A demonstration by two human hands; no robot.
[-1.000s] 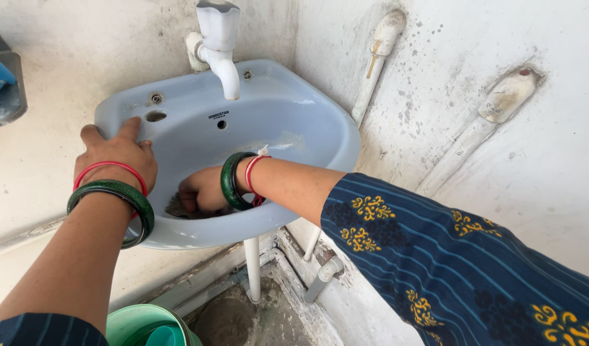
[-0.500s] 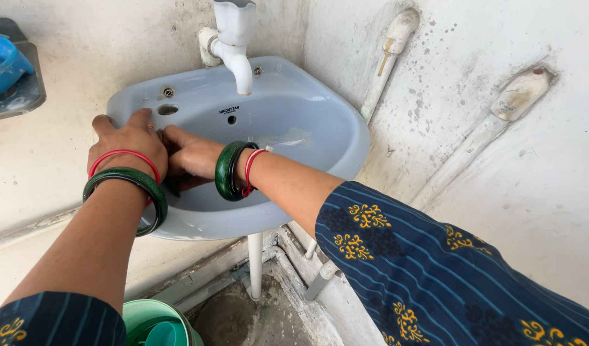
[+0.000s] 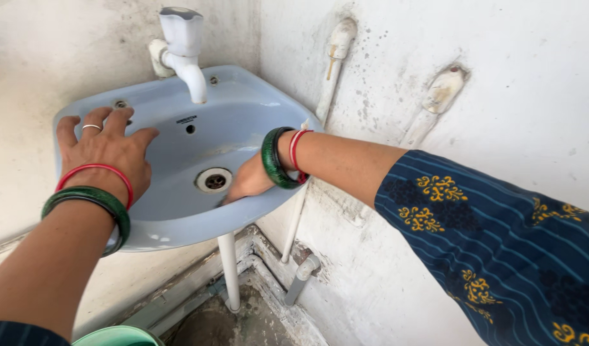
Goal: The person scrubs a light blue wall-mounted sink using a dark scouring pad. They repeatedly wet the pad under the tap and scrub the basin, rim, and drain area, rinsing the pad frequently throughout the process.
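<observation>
A pale blue wall-mounted sink (image 3: pixel 243 106) fills the middle of the view, with a round metal drain (image 3: pixel 214 181) at its bottom. My left hand (image 3: pixel 105 154) lies flat on the sink's left rim with its fingers spread and holds nothing. My right hand (image 3: pixel 246 182) reaches down inside the basin just right of the drain, pressed against the front inner wall. Its fingers are partly hidden, so I cannot tell if it holds anything. Both wrists wear green and red bangles.
A white tap (image 3: pixel 182 51) juts over the back of the basin. A white drain pipe (image 3: pixel 229 269) drops from the sink to the dirty floor. White pipes (image 3: pixel 336 61) run down the stained right wall. A green bucket rim (image 3: pixel 118 336) shows at the bottom left.
My left hand slid back along the left rim and spread its fingers. My right hand moved from the basin's left side to the right of the drain, which is uncovered now.
</observation>
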